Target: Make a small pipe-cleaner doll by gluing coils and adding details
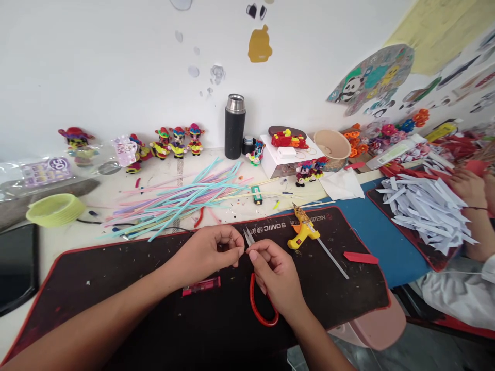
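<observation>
Over the middle of the black mat, the left hand has thumb and finger pressed together; I can't tell whether some tiny bit sits in that grip. Just beside it, the right hand carries red-handled scissors, blades poking up between the two hands, thumb and forefinger pinched too. A pink tool lies below the left hand. Toward the mat's far right corner there's a yellow glue gun, its stick trailing toward the right edge, near a red strip. Pastel fuzzy stems are heaped along the mat's far edge, and a black bottle stands at the worktop's back edge.
</observation>
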`<state>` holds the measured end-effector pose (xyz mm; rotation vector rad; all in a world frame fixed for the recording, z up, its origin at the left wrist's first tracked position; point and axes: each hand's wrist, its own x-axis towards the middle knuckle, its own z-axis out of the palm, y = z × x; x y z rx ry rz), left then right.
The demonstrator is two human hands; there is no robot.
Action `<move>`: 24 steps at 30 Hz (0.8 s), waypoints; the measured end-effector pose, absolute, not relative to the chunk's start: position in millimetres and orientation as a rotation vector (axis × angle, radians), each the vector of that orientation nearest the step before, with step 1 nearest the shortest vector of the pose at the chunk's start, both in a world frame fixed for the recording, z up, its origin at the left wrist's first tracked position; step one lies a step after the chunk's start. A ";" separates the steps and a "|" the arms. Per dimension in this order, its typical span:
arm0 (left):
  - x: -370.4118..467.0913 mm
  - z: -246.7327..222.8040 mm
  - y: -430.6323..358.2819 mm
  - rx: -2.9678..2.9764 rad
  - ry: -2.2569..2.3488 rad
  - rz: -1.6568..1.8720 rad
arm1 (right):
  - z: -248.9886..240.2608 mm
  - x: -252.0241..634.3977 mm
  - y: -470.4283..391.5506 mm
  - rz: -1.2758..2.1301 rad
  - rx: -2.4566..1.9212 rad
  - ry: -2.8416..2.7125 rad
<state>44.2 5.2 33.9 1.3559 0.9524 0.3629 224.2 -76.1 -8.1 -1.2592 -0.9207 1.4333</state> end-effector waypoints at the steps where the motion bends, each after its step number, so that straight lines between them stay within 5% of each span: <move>1: 44.5 34.0 4.9 1.361 0.951 0.363 | -8.2 224.4 -75.5 1.430 -1.257 -0.921; 24: 46.1 32.2 4.6 1.435 0.937 0.370 | -11.4 222.9 -74.0 1.335 -1.349 -0.956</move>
